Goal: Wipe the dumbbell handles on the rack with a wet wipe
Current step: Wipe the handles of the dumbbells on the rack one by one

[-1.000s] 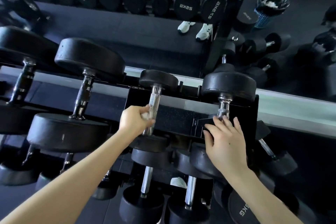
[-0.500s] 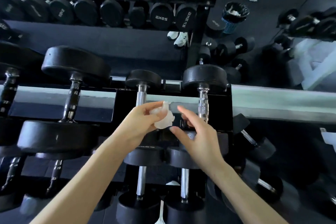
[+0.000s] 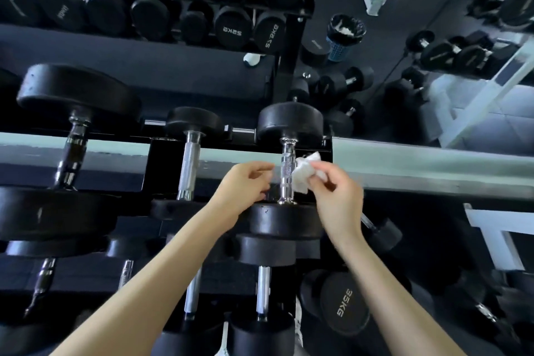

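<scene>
We see the right hand (image 3: 339, 196) pinching a crumpled white wet wipe (image 3: 306, 172) between thumb and fingertips, pressed against the three o'clock side of a chrome knurled dumbbell handle (image 3: 287, 173) on the top tier of the rack (image 3: 404, 167). The left hand (image 3: 242, 185) sits at nine o'clock of that same handle, fingers loosely curled and holding nothing, its fingertips just beside the chrome; we cannot tell whether they touch it. This handle runs between two black rubber heads, one at twelve o'clock and one at six.

At nine o'clock from the hands lies a second chrome handle (image 3: 187, 165) on a smaller dumbbell, untouched, and farther that way a darker handle (image 3: 70, 159) on a large dumbbell.

At about one o'clock from the wipe, on the dark floor seen in the mirror, stands a blue mesh waste bin (image 3: 342, 43) lined with a black bag; white crumpled scraps lie inside it, near the rim. Below, at five o'clock, a dumbbell head marked 35KG (image 3: 344, 305) rests on a lower tier.
</scene>
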Motion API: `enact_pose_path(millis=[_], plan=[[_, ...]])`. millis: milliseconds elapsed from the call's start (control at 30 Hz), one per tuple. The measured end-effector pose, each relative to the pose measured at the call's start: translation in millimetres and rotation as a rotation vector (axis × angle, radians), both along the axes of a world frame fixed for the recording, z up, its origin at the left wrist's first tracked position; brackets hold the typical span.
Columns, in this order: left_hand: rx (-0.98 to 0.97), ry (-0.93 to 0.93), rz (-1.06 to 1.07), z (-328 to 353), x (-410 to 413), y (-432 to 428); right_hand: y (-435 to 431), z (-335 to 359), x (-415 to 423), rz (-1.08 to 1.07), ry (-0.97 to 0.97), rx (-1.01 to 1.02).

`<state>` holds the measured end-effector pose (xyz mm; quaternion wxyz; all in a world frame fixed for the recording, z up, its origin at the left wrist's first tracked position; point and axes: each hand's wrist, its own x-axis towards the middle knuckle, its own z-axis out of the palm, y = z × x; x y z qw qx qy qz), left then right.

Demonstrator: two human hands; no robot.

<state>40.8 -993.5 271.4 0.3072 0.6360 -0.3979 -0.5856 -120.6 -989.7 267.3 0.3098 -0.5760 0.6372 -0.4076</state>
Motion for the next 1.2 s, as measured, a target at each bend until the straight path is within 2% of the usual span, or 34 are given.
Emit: enact_pose_path(millis=[67,167,233,300,367,467,633,667,767,833,933,1000,1067,1133,1200], plan=[[-0.073,-0.2,0.029,-10,-4,-8,-23,-3,-10,-0.029,0.03,0.018],[-0.101,-0.31,0.139,-15,-12,-18,-53,-33,-8,0.0,0.098,0.231],[-0.082,-0.353,0.155,-17,-18,-24,-63,-55,1,0.042,-0.018,0.396],[-0.043,-0.425,0.106,-21,-23,-27,-71,-69,8,0.021,-0.104,0.461],[0.018,-0.486,0.018,-23,-25,-22,-82,-71,13,-0.015,-0.107,0.468],[0.113,-0.593,-0.13,-22,-23,-4,-89,-71,13,-0.015,-0.018,0.439],[0.164,-0.476,-0.105,-17,-16,17,-55,-59,-19,0.254,0.09,0.518],[0.16,-0.463,-0.087,-18,-16,18,-52,-52,-23,0.306,0.1,0.477],[0.161,-0.448,-0.082,-20,-14,17,-63,-37,-26,0.402,0.172,0.19],[0.117,-0.464,-0.053,-22,-13,15,-75,-35,-27,0.489,0.306,0.031],[-0.073,-0.475,0.163,-25,-17,-1,-82,-41,-24,0.618,0.508,-0.058],[-0.147,-0.388,0.225,-30,-22,-18,-79,-47,-21,0.69,0.508,-0.109],[-0.143,-0.321,0.147,-39,-26,-31,-75,-47,-19,0.757,0.398,-0.049],[-0.128,-0.298,0.107,-49,-29,-37,-74,-47,-21,0.774,0.3,0.102],[-0.117,-0.308,0.142,-59,-29,-40,-76,-50,-25,0.694,0.271,0.186]])
